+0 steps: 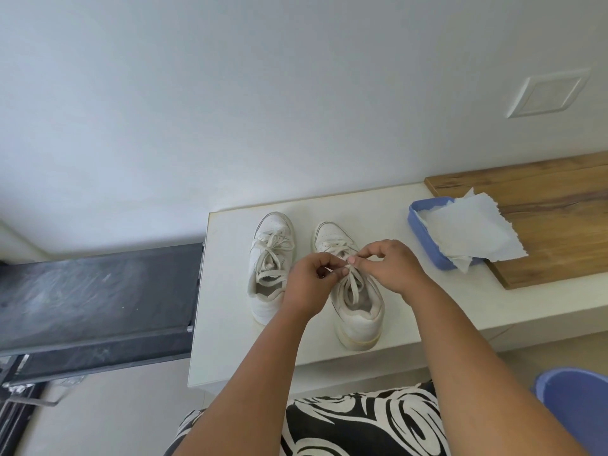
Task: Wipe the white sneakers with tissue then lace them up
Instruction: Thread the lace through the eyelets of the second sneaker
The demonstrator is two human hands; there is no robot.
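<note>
Pinching lace (351, 284) between left hand (312, 278), right hand (385, 265), above right sneaker (357, 311).

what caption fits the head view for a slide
Both hands, left and right, pinch the laces of the right-hand white sneaker on a white bench.

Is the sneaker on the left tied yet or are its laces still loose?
Tied, it seems: the left sneaker shows a bow with loops over its tongue. Both hands pinch the right sneaker's laces.
</note>
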